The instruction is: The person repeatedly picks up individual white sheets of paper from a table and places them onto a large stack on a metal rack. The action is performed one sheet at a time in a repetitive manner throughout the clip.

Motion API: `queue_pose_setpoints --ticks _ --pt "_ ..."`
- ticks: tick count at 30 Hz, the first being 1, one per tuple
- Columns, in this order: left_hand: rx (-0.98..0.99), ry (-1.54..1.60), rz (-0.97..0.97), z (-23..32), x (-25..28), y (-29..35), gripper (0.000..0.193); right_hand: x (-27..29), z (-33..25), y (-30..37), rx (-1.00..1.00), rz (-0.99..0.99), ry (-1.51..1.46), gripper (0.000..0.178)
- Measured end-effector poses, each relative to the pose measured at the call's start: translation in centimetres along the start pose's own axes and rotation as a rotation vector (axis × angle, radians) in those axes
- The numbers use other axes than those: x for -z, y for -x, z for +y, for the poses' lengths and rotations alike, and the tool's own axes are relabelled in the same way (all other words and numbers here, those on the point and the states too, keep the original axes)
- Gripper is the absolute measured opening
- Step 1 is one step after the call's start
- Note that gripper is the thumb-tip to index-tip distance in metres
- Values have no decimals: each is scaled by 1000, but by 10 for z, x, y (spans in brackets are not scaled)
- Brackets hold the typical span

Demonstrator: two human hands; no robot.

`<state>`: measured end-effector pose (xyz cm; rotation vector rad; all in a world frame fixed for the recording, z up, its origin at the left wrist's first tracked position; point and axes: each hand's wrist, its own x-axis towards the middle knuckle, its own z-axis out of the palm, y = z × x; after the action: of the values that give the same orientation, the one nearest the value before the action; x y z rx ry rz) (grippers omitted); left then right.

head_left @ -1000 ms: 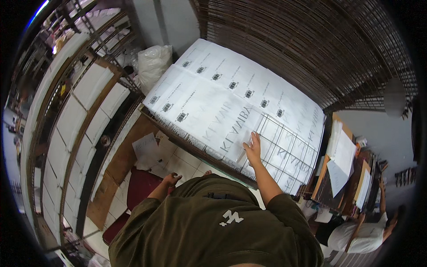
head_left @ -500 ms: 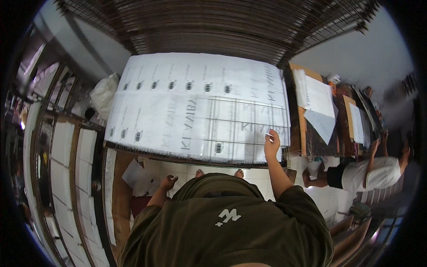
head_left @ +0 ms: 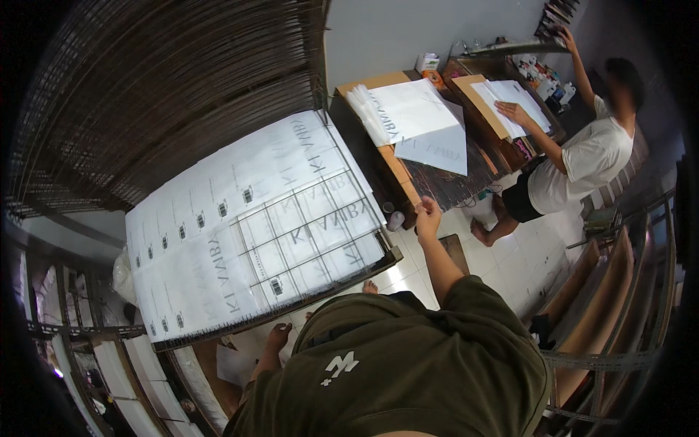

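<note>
My right hand [head_left: 427,215] is raised in the gap between the rack and the side table, nearest the table's wooden edge. Its fingers are loosely bent, with nothing visible in them. Low by my body hangs my left hand [head_left: 278,336], loosely open beneath the rack's front edge and holding nothing that I can see. White printed sheets [head_left: 182,258] with dark lettering and small dark blocks cover the drying rack's lowered level. A wire grid [head_left: 291,240] shows over their right part. More white sheets [head_left: 411,109] lie on the dark wooden side table [head_left: 451,186], one hanging askew.
Many raised wire racks [head_left: 167,95] tilt up behind the sheets. On the right, a co-worker [head_left: 582,164] in a white shirt reaches over another table with papers [head_left: 520,109]. Shelves [head_left: 120,375] stand at lower left, wooden boards [head_left: 597,313] at lower right.
My view has turned right, bringing the side table and co-worker more fully into sight. My right hand has moved off the printed sheets to the gap beside the side table.
</note>
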<state>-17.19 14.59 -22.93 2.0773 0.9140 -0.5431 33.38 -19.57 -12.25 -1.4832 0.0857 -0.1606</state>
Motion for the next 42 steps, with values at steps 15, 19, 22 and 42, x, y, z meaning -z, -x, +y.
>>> queue_pose_setpoints --ticks 15,19,22,42 --pt "86 172 -15 60 -44 19 60 22 -52 -138 -325 57 -505 87" --pt "225 67 28 46 -36 48 61 1 -44 -139 -410 57 -729 68" --pt "353 109 76 29 -45 68 62 -18 -41 -116 -456 63 -838 48" --pt "358 456 261 -28 -25 94 71 -256 -351 76 486 -811 91 48"
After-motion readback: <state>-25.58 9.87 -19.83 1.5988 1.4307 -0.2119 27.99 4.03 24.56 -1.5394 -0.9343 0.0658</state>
